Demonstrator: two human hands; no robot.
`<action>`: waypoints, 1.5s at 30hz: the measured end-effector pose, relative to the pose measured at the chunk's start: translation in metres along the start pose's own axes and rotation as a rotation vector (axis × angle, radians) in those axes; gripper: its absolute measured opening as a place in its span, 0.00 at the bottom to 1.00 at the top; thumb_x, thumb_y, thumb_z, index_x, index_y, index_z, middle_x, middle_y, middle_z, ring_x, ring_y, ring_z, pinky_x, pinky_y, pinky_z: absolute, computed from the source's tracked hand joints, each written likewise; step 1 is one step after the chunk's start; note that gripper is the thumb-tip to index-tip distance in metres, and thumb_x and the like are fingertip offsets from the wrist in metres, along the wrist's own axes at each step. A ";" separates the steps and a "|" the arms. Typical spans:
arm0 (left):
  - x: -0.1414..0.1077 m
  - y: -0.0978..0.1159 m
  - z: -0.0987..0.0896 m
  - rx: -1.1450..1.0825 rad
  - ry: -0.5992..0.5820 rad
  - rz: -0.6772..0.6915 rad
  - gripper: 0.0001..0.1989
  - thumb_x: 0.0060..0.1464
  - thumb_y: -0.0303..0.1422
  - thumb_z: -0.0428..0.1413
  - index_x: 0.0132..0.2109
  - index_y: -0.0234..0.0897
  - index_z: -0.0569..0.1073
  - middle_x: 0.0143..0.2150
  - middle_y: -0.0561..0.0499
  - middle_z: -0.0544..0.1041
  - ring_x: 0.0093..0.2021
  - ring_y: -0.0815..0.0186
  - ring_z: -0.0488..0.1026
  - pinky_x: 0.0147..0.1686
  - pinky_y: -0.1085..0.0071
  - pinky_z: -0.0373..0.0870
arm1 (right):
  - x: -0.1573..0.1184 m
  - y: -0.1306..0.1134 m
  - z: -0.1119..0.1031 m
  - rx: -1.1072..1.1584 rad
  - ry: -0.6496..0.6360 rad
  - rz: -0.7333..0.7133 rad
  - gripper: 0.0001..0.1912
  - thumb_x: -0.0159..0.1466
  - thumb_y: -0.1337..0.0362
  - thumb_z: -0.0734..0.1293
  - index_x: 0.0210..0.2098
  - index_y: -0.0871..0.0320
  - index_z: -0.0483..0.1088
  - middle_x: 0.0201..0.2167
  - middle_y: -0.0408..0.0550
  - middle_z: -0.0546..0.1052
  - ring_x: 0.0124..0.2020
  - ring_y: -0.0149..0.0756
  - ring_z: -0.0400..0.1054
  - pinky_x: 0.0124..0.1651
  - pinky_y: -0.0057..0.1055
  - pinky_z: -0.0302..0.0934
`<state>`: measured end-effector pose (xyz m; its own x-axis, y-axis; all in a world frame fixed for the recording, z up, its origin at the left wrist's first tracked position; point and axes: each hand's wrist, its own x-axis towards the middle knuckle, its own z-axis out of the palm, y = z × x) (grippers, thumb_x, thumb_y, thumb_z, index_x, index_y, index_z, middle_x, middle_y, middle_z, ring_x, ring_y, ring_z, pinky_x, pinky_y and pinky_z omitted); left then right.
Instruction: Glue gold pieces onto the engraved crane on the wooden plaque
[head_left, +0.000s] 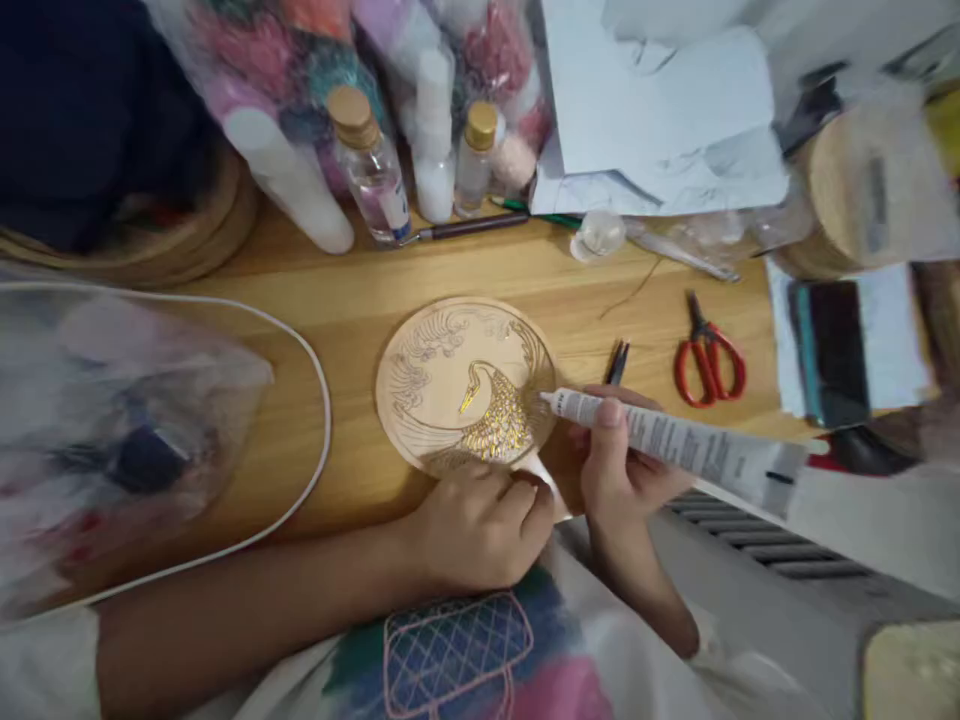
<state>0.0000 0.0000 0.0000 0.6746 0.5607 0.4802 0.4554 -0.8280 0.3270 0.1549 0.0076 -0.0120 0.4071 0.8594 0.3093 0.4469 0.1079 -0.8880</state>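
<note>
A round wooden disc [450, 350] with a line drawing of a bird, partly filled in gold, lies on the wooden table [337, 300]. My left hand [480, 525] rests closed at the disc's near edge, fingers curled against it. My right hand [622, 470] grips a white tube [675, 440] like a pen, its nozzle touching the disc's right edge beside the gold area.
Red-handled scissors [709, 360] and small black tweezers [618, 362] lie right of the disc. Two cork-capped bottles [371, 170], bags of coloured material [300, 60], a pen [465, 228] and papers [660, 100] line the back. A clear bag [112, 440] and white cord [319, 380] lie left.
</note>
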 end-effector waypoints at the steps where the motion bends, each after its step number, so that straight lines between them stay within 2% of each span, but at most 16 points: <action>1: 0.001 0.000 0.000 0.002 -0.008 0.004 0.09 0.62 0.25 0.48 0.39 0.29 0.73 0.26 0.51 0.75 0.23 0.65 0.71 0.21 0.67 0.66 | 0.000 -0.001 -0.001 -0.007 -0.001 -0.011 0.05 0.67 0.62 0.68 0.40 0.55 0.76 0.31 0.42 0.81 0.28 0.27 0.75 0.31 0.21 0.70; 7: 0.003 -0.001 0.000 0.002 -0.014 0.011 0.09 0.61 0.25 0.48 0.37 0.30 0.74 0.24 0.52 0.72 0.22 0.65 0.70 0.20 0.67 0.65 | 0.001 -0.003 -0.003 -0.030 -0.062 -0.040 0.06 0.67 0.61 0.67 0.40 0.54 0.76 0.32 0.43 0.80 0.29 0.29 0.75 0.35 0.27 0.72; 14: 0.003 -0.001 0.001 -0.001 -0.020 0.018 0.09 0.60 0.24 0.49 0.36 0.30 0.74 0.24 0.52 0.72 0.22 0.64 0.70 0.19 0.66 0.65 | 0.000 0.001 -0.002 -0.066 0.045 -0.041 0.06 0.66 0.61 0.68 0.39 0.56 0.76 0.31 0.43 0.79 0.28 0.30 0.74 0.31 0.27 0.70; 18: 0.004 -0.001 0.001 -0.001 -0.020 0.014 0.09 0.60 0.24 0.49 0.37 0.30 0.74 0.24 0.52 0.72 0.22 0.64 0.70 0.19 0.66 0.65 | 0.000 -0.001 -0.003 -0.079 -0.015 -0.048 0.07 0.67 0.60 0.67 0.40 0.55 0.76 0.30 0.43 0.79 0.28 0.30 0.74 0.34 0.29 0.72; 21: 0.003 -0.001 0.002 -0.002 -0.019 0.017 0.09 0.60 0.25 0.49 0.37 0.30 0.74 0.24 0.52 0.72 0.22 0.64 0.70 0.19 0.66 0.65 | 0.000 -0.002 -0.003 -0.074 -0.018 -0.038 0.07 0.67 0.61 0.67 0.40 0.55 0.76 0.31 0.43 0.79 0.29 0.30 0.75 0.35 0.28 0.72; 26: 0.004 -0.001 0.000 0.000 -0.028 0.024 0.09 0.60 0.25 0.49 0.37 0.30 0.74 0.24 0.52 0.72 0.22 0.65 0.70 0.20 0.67 0.66 | 0.000 0.001 -0.003 -0.080 0.066 -0.047 0.06 0.67 0.61 0.68 0.39 0.55 0.76 0.31 0.43 0.80 0.28 0.30 0.75 0.32 0.27 0.71; 31: 0.003 -0.001 0.000 0.006 -0.027 0.019 0.10 0.61 0.25 0.48 0.38 0.30 0.74 0.25 0.52 0.72 0.23 0.65 0.70 0.20 0.67 0.65 | 0.000 -0.003 -0.002 -0.088 -0.008 -0.049 0.07 0.67 0.60 0.67 0.40 0.54 0.76 0.29 0.42 0.79 0.27 0.29 0.73 0.33 0.28 0.70; 36: 0.003 0.000 0.002 0.018 -0.027 0.015 0.10 0.61 0.25 0.48 0.38 0.30 0.74 0.24 0.52 0.72 0.22 0.65 0.69 0.20 0.67 0.64 | 0.000 -0.001 -0.002 -0.113 0.086 -0.065 0.07 0.67 0.60 0.67 0.38 0.56 0.76 0.29 0.43 0.79 0.28 0.30 0.74 0.32 0.28 0.69; 42: 0.004 -0.001 0.000 0.004 -0.013 0.008 0.10 0.61 0.25 0.48 0.37 0.31 0.74 0.24 0.52 0.72 0.22 0.65 0.70 0.20 0.66 0.64 | 0.000 -0.001 -0.003 -0.094 0.007 -0.073 0.06 0.67 0.61 0.68 0.39 0.55 0.76 0.30 0.43 0.79 0.29 0.30 0.75 0.35 0.29 0.71; 45: 0.004 -0.001 0.000 0.002 -0.016 0.004 0.10 0.61 0.25 0.48 0.36 0.31 0.74 0.24 0.52 0.72 0.22 0.65 0.69 0.20 0.66 0.64 | 0.000 -0.002 -0.001 -0.089 0.059 -0.084 0.06 0.67 0.62 0.67 0.38 0.56 0.76 0.31 0.43 0.80 0.30 0.31 0.76 0.33 0.28 0.71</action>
<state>0.0020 0.0028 0.0017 0.6853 0.5574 0.4686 0.4539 -0.8302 0.3236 0.1550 0.0072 -0.0095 0.4102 0.8183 0.4026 0.5494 0.1306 -0.8253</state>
